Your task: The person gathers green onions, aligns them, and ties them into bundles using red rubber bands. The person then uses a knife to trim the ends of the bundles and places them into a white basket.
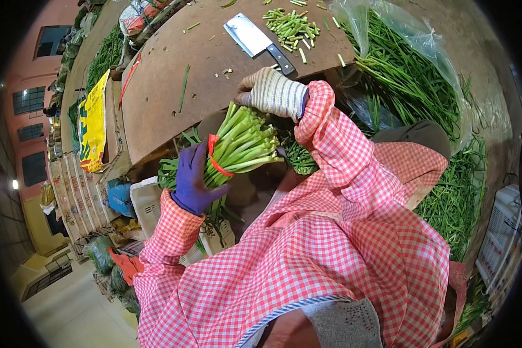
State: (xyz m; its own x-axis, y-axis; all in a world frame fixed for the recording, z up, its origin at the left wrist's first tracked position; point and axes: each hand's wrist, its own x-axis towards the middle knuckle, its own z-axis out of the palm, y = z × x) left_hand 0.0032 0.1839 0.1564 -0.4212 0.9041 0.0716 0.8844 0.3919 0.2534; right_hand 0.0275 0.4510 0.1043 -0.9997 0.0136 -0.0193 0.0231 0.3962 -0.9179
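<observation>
My left hand (pixel 195 180), in a purple glove, holds a bundle of long green stalks (pixel 239 145) tied with a red band (pixel 215 156). Pale cut ends of the stalks face right, and the leaves hang behind the hand. My right hand (pixel 272 92), in a striped knit glove, is at the upper edge of the cut ends with its fingers bent; whether they grip a stalk cannot be told. Just above it, a cleaver (pixel 248 35) with a black handle lies on the brown board (pixel 161 87). Short cut stalk pieces (pixel 289 28) are heaped beside the blade.
Long green stalks (pixel 411 74) lie in clear plastic at the upper right, above more loose greens (pixel 454 204). A white plastic crate (pixel 145 204) stands below the board's left part. A yellow printed sack (pixel 95 126) hangs at the left. A red strip (pixel 129 80) lies on the board.
</observation>
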